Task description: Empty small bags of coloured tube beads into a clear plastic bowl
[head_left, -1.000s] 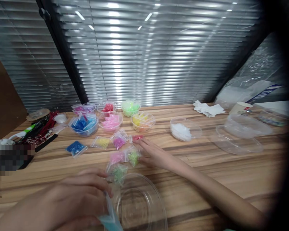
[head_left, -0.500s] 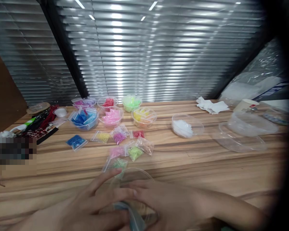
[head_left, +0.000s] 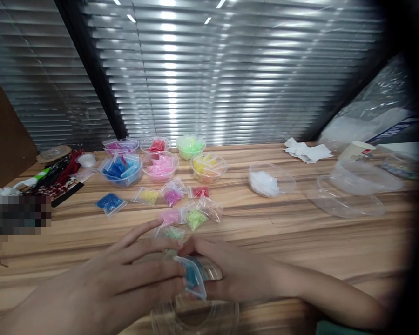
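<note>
A small zip bag of blue beads [head_left: 192, 277] is held between my two hands above the near edge of the table. My left hand [head_left: 125, 279] reaches in from the left, its fingers pressed against the bag and its index finger stretched out. From the right, my right hand [head_left: 237, 272] curls round the other side of the bag. A curved see-through edge shows by its fingers; I cannot tell what it belongs to. Just below the hands is a clear plastic container [head_left: 233, 316], partly cut off. Behind the fingers lies a bag of pale green beads [head_left: 172, 232], partly covered.
Several bead bags, including a dark blue one [head_left: 111, 204] and a lime one [head_left: 195, 218], lie ahead. Clear bowls of coloured bags, like the pink one [head_left: 160, 168], line the back. Right are a bowl with white contents [head_left: 264, 184], tissues [head_left: 307, 151] and a paper cup [head_left: 356, 151].
Both hands have risen slightly, and the blue bead bag has come up with them into clearer view. The clear container's rim, which showed behind the hands, now shows below them.
</note>
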Tool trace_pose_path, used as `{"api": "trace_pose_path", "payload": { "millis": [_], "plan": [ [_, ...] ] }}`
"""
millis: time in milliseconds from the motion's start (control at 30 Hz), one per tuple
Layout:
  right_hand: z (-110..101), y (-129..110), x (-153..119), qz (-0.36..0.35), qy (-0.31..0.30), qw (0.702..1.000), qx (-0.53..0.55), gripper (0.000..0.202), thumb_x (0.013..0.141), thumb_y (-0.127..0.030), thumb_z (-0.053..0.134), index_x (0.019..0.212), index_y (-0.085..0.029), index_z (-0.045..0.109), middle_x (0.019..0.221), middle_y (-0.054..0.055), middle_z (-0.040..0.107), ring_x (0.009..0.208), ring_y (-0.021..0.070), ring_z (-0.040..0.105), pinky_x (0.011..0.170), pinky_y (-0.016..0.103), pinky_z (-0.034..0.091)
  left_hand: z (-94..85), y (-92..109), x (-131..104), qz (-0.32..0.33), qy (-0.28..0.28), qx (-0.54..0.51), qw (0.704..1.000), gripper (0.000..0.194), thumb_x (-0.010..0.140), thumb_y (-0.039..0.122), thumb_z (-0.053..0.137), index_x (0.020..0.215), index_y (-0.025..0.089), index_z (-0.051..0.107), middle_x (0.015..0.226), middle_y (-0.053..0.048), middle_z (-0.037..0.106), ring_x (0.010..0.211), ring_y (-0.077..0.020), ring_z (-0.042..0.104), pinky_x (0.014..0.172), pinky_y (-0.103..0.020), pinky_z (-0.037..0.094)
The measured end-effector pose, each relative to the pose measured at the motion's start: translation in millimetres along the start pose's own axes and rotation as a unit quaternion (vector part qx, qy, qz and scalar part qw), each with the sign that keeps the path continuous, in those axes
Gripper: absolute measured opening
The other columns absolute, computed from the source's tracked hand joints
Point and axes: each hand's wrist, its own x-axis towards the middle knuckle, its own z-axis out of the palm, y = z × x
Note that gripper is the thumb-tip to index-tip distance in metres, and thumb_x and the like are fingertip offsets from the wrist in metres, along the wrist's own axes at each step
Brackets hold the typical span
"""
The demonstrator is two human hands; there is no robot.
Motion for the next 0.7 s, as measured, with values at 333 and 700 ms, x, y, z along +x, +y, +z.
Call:
{"api": "trace_pose_path", "payload": {
  "millis": [333,700],
  "plan": [
    [7,-7,9,-0.056,-0.056,0.997,0.014,0.049,0.090,-0.032,0.064,0.135,-0.019,0.051,0.139,0.011,0.054,0.128,0.0247,0.051,0.108,0.037,0.038,34.7,7,2,-0.035,-0.008,-0.010,0.999,0.016,0.097,0.019,0.056,0.110,0.023,0.065,0.124,0.002,0.067,0.137,-0.0143,0.043,0.126,-0.034,0.006],
    [7,-5,6,-0.099,-0.115,0.981,0.118,0.044,0.100,-0.036,0.045,0.141,-0.019,0.048,0.144,0.012,0.052,0.133,0.0221,0.049,0.110,0.033,0.036,20.0,9,19,-0.007,-0.022,0.010,1.000,0.019,0.099,0.021,0.051,0.104,0.023,0.068,0.112,0.002,0.073,0.122,-0.0156,0.059,0.113,-0.029,0.040]
  ]
}}
